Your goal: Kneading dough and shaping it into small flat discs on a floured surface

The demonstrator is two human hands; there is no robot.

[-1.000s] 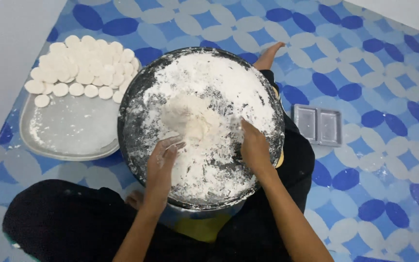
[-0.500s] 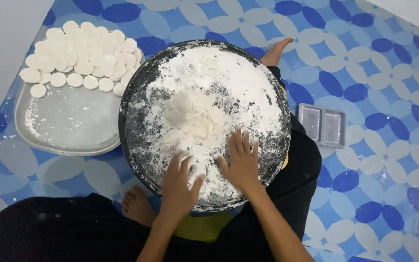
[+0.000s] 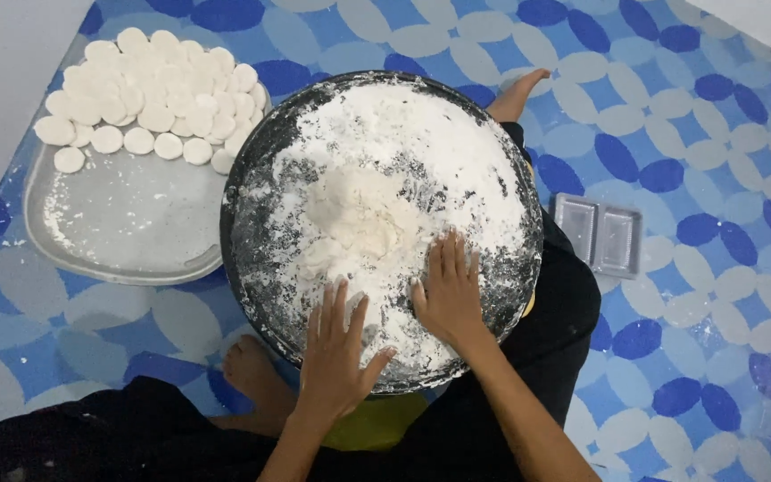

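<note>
A big round black pan (image 3: 252, 178) rests on my lap, covered in white flour with a lump of pale dough (image 3: 359, 219) at its middle. My left hand (image 3: 336, 353) lies flat on the floured near edge of the pan, fingers spread, holding nothing. My right hand (image 3: 448, 290) also lies flat with fingers apart, pressing the flour just right of and below the dough lump. Both palms face down.
A silver tray (image 3: 127, 228) to the left of the pan holds several white round dough discs (image 3: 149, 98) piled at its far end. A clear two-cell plastic mould (image 3: 600, 234) lies on the blue patterned floor at right. My bare feet (image 3: 256, 370) show beside the pan.
Both hands slid back from the dough lump toward the near edge of the pan and flattened onto the flour. The camera view shifted slightly.
</note>
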